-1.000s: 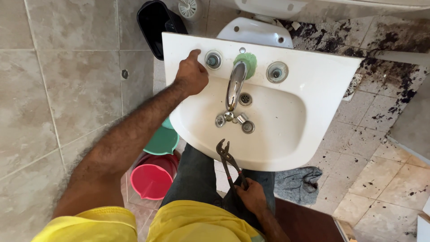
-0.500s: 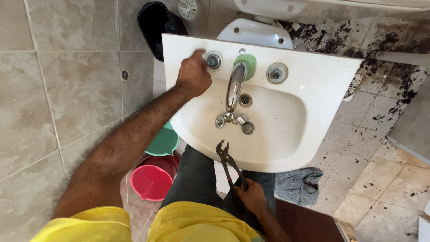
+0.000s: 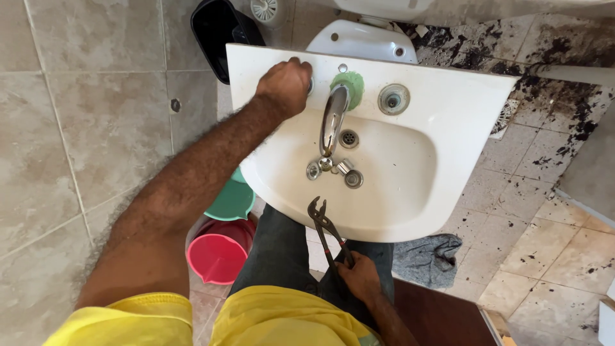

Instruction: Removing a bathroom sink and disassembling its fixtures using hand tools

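A white washbasin [image 3: 448, 154] fills the middle of the head view, with a chrome tap spout [image 3: 333, 118] on a green base. My left hand [image 3: 283, 84] lies over the left tap fitting on the basin's back ledge, fingers curled on it. The right tap fitting [image 3: 393, 98] is uncovered. Loose chrome parts [image 3: 333, 170] lie in the bowl near the drain [image 3: 348, 137]. My right hand [image 3: 360, 275] is low, in front of the basin, gripping the handles of dark metal pliers [image 3: 323, 225] whose jaws point up at the basin's front rim.
A pink bucket [image 3: 218, 256] and a green one [image 3: 232, 200] stand under the basin's left side. A black bin [image 3: 218, 35] is at the back left. A grey rag [image 3: 426, 256] lies on the tiled floor, which is stained black at the right.
My left hand has slid to the right along the back ledge and now covers the left tap fitting. The right hand with the pliers has hardly moved.
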